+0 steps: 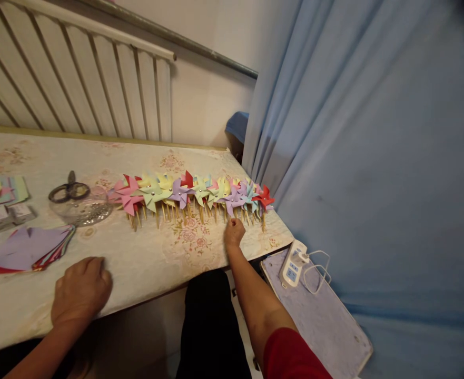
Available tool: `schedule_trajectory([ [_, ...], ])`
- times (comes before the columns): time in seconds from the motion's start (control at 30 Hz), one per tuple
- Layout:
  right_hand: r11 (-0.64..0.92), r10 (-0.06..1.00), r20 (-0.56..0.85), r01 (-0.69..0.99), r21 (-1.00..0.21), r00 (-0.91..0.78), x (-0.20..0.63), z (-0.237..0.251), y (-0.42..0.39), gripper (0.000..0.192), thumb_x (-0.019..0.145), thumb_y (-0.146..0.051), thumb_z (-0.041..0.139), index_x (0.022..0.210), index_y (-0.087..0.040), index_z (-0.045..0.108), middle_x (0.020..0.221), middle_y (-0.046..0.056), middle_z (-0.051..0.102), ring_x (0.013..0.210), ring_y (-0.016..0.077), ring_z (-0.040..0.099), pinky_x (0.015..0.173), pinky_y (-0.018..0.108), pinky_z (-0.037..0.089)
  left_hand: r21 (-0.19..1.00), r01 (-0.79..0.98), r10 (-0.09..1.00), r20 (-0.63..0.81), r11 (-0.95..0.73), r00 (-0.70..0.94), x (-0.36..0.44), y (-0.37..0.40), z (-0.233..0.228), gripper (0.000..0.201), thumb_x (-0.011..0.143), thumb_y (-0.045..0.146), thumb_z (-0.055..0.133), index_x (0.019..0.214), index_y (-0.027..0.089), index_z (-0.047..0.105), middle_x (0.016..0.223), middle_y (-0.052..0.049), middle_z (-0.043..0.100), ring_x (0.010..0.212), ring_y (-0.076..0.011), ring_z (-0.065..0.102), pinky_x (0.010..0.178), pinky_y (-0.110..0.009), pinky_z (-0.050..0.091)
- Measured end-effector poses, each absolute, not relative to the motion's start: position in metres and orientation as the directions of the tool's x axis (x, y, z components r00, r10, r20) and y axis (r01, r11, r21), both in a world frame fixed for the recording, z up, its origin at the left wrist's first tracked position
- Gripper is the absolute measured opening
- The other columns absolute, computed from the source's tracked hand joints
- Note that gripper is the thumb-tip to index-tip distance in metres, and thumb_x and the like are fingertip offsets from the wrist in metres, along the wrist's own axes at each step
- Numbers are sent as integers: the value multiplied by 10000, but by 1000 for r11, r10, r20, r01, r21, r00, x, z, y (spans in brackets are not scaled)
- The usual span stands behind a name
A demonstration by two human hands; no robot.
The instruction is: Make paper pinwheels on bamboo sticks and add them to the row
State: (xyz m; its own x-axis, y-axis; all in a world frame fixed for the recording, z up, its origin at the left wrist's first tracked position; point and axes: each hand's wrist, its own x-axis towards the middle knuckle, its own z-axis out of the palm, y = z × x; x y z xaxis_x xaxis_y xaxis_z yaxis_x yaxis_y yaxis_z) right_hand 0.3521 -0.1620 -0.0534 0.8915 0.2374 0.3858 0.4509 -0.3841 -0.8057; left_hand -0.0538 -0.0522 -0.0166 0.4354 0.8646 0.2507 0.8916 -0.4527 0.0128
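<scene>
A long row of paper pinwheels (204, 192) in pink, green, yellow, purple, blue and red lies across the table, their thin sticks pointing toward me. At the row's right part, my right hand (235, 232) is closed around the lower stick of a purple pinwheel (232, 200). My left hand (82, 288) rests on the near table edge with its fingers curled in, and nothing shows in it. Beyond it lies a stack of cut paper squares (28, 246), purple on top.
Black-handled scissors (70, 189) lie behind a clear dish of small metal pins (91, 213). Small clear boxes (8, 215) and more coloured paper (2, 190) are at far left. A blue curtain (366, 158) hangs at right, beside a power strip (294, 264) on a lower stand.
</scene>
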Motion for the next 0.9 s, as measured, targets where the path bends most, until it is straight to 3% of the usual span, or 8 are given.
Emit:
schedule_trajectory([
  [0.9, -385, 258, 399, 473, -793, 880, 353, -48, -154, 163, 810, -180, 487, 691, -210, 595, 681, 33, 625, 688, 193, 506, 715, 291, 391, 29, 899, 881, 215, -438, 422, -54, -55, -13, 410, 955, 282, 333, 1176, 128, 642, 1257, -157, 658, 1102, -334, 589, 895, -457, 468],
])
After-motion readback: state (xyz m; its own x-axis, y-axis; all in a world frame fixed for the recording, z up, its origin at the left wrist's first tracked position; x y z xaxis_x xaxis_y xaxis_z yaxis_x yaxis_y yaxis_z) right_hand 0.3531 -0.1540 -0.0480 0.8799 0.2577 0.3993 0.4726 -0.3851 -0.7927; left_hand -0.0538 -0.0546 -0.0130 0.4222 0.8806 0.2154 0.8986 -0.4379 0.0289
